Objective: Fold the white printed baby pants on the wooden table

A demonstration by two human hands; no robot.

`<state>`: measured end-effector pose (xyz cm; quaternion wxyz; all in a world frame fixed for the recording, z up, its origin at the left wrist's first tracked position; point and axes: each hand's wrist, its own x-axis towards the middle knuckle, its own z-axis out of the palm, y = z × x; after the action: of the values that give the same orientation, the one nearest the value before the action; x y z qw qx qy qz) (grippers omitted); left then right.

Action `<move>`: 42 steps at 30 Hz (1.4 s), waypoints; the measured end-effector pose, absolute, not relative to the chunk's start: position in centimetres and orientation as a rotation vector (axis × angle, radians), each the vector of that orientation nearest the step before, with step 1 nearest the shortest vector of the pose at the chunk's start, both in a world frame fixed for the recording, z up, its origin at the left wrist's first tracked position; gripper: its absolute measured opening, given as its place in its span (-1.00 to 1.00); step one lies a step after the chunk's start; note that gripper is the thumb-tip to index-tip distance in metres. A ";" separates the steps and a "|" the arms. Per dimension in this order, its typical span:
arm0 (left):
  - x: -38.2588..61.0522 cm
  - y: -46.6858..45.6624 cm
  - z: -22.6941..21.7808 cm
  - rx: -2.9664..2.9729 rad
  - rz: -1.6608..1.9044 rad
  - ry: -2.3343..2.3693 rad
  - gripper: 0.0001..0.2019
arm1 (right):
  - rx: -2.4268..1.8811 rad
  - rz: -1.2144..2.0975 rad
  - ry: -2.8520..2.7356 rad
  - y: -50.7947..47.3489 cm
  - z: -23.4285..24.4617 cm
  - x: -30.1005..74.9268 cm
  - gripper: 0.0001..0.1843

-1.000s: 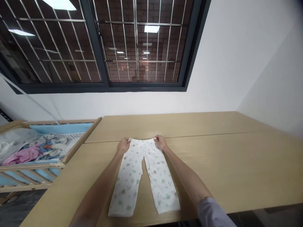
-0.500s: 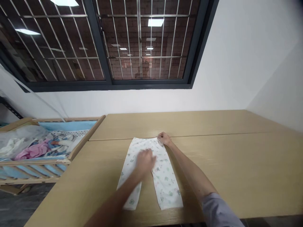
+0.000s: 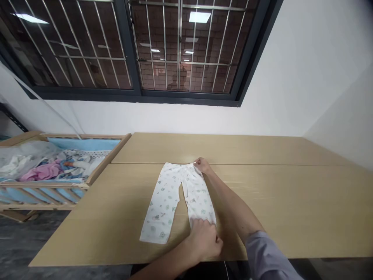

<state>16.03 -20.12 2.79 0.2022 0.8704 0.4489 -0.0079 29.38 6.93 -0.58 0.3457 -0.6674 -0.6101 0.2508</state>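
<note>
White baby pants with a small green print (image 3: 166, 202) lie flat on the light wooden table (image 3: 271, 202), legs toward me. My right hand (image 3: 202, 165) pinches the waistband at its right corner. My left hand (image 3: 204, 240) has crossed to the right-hand leg and grips its cuff, hiding the hem there. The other leg lies flat and untouched, its cuff near the table's front edge. A grey sleeve covers my right forearm near the elbow.
To the left of the table stands a wooden crib (image 3: 107, 163) with blue padding, holding a heap of clothes and a pink garment (image 3: 42, 172). A barred window (image 3: 180, 46) is set in the white wall beyond. A seam crosses the table behind the waistband.
My left hand has left the waistband and moved down across the pants to the right-hand leg's cuff. My right hand stays on the waistband. The view has tilted slightly.
</note>
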 end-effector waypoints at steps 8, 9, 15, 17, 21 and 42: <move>7.8 -20.7 6.8 1.808 0.435 1.417 -0.74 | -1.668 0.736 -1.561 8.2 3.6 24.6 -0.78; 6.4 -20.9 7.0 1.725 0.488 1.437 -0.73 | -1.662 0.744 -1.564 8.5 3.8 23.5 -0.78; -1.0 -22.3 5.3 1.586 0.544 1.699 -0.66 | -1.676 0.759 -1.584 9.7 3.5 16.5 -0.79; -2.4 -22.6 4.6 1.592 0.467 1.826 -0.65 | -1.704 0.749 -1.592 9.6 2.8 14.3 -0.81; -4.0 -23.1 3.7 1.626 0.325 2.027 -0.64 | -1.758 0.708 -1.636 9.2 1.9 11.3 -0.86; -3.8 -27.1 -3.8 2.744 0.374 1.847 -0.65 | -0.463 0.763 -2.905 -11.6 0.5 14.0 -0.32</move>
<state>-3.77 -27.12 -3.75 -0.0933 0.8207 0.5525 0.1120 14.02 -11.64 0.48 0.0511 -0.1522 -0.9546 0.2509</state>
